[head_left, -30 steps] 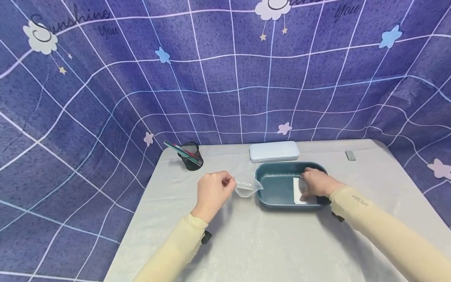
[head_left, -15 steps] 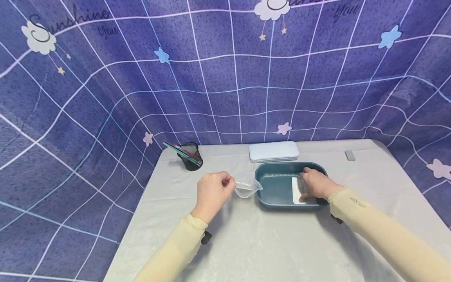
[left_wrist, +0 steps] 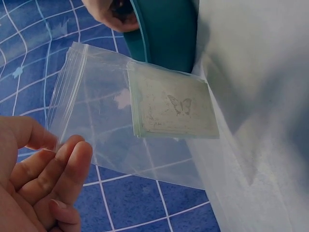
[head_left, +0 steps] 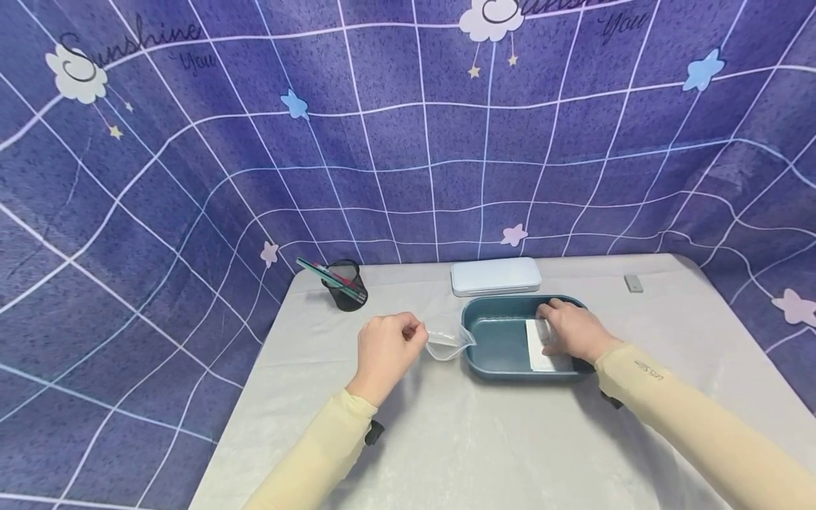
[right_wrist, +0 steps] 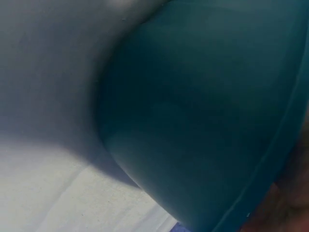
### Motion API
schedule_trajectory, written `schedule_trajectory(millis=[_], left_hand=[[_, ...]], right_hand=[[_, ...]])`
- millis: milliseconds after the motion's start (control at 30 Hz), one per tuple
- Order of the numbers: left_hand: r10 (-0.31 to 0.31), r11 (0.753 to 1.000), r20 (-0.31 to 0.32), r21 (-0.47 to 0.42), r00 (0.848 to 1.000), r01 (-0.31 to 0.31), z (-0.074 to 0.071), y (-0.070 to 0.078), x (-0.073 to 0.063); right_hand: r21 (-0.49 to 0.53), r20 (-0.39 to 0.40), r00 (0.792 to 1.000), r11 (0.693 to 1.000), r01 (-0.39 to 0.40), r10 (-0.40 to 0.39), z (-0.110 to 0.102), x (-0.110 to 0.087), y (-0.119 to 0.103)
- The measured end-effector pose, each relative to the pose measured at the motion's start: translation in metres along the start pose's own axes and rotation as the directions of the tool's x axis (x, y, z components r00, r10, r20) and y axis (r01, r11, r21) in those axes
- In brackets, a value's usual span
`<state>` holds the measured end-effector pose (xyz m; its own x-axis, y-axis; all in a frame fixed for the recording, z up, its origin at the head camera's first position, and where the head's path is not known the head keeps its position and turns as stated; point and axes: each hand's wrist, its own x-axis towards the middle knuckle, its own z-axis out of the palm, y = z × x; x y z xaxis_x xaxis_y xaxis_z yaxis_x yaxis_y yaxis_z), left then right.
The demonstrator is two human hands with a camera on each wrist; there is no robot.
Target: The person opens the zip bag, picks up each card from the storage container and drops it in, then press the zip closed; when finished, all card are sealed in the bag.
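Observation:
My left hand point(head_left: 390, 352) pinches the zip edge of a clear zip bag point(left_wrist: 108, 104) between thumb and fingers. Inside the bag lies a stack of squarish pale paper pieces point(left_wrist: 174, 104), the front one printed with a butterfly. In the head view the bag reaches to the left rim of a teal oblong bin point(head_left: 500, 347). My right hand point(head_left: 574, 331) is down in the bin's right side, fingers bent over white paper point(head_left: 537, 354) on its floor. A small greyish piece shows by those fingers. The right wrist view shows mostly the bin's outer wall point(right_wrist: 193, 121); the right fingertips are hidden.
Behind the bin lies a pale blue flat case point(head_left: 496, 276). A black mesh pen cup point(head_left: 347, 294) with pens stands at the back left, and a small grey block point(head_left: 633, 283) lies at the back right. A patterned blue curtain point(head_left: 382, 142) closes off the table's back and sides.
My right thumb has drawn in toward the fingers, and more of the white paper shows. The right hand has shifted slightly left. My left hand and the bag have stayed nearly still.

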<state>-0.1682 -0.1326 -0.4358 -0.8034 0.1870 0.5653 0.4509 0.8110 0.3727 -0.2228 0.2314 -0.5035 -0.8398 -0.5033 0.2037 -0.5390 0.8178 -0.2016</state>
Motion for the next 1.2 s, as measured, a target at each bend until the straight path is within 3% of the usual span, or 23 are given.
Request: schedule_trajectory(millis=[333, 633, 867, 1000, 1200], left_hand=[[-0.001, 1.000, -0.005, 0.004, 1.000, 0.001, -0.002, -0.001, -0.001], [-0.008, 1.000, -0.002, 0.013, 1.000, 0.008, -0.003, -0.003, 0.001], [-0.014, 1.000, -0.001, 0.010, 1.000, 0.014, -0.003, -0.002, 0.001], [-0.016, 1.000, 0.004, 0.006, 1.000, 0.016, -0.004, -0.001, 0.001], [-0.009, 1.000, -0.003, 0.008, 1.000, 0.009, -0.003, 0.000, 0.002]], right_hand=[[-0.012, 0.018, 1.000, 1.000, -0.023, 0.024, -0.019, 0.005, 0.002], [0.095, 0.084, 0.996, 0.995, -0.020, 0.012, -0.044, 0.008, 0.004], [0.163, 0.147, 0.989, 0.987, -0.011, -0.013, -0.060, 0.008, -0.006], [0.166, 0.100, 0.995, 0.986, 0.013, -0.030, -0.062, 0.007, -0.013], [0.125, -0.070, 0.996, 0.990, 0.059, -0.050, -0.062, 0.005, -0.024]])
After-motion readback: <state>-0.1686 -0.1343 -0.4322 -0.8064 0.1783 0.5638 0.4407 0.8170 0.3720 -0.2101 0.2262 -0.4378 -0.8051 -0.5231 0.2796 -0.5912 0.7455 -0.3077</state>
